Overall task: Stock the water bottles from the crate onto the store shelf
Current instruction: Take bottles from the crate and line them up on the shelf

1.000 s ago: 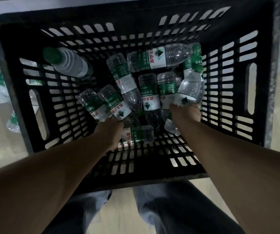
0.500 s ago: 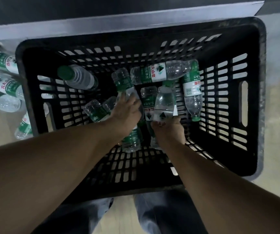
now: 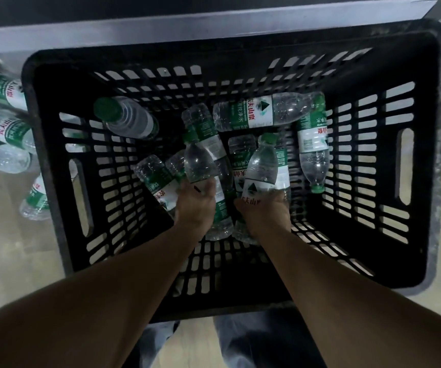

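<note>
While loose bottles (image 3: 266,112) lie inside, both hands in the black crate (image 3: 426,181), fingers of each curled round one bottle

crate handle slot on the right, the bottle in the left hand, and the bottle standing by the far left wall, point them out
handle slot (image 3: 405,166), head view, on the opening
left-hand bottle (image 3: 196,162), head view, on the clear shoulder
standing bottle (image 3: 131,120), head view, on the ribbed body

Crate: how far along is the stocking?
Done: several bottles lie outside the crate at left, apparently on the shelf. In hand: the left hand holds one bottle and the right hand another, both above the pile. Left: roughly half a dozen bottles remain in the crate, including one along the back.
</note>
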`<act>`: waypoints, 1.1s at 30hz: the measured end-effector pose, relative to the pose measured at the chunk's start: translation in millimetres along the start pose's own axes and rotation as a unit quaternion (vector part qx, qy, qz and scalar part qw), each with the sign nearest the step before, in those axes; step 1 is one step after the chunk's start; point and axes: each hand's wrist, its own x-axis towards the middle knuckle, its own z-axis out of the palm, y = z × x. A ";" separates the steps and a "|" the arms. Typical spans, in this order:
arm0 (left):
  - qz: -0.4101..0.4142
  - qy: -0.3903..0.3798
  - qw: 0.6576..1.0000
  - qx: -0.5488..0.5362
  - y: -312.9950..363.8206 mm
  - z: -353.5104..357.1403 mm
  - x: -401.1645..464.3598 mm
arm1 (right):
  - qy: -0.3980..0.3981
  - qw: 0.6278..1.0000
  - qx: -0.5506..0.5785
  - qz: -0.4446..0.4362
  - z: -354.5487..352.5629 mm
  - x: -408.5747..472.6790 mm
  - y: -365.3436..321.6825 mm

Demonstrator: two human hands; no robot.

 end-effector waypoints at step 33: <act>0.044 0.041 0.981 0.186 156.8 -207.5 -249.3 | 0.005 0.982 0.067 -0.177 -210.3 -295.6 -33.7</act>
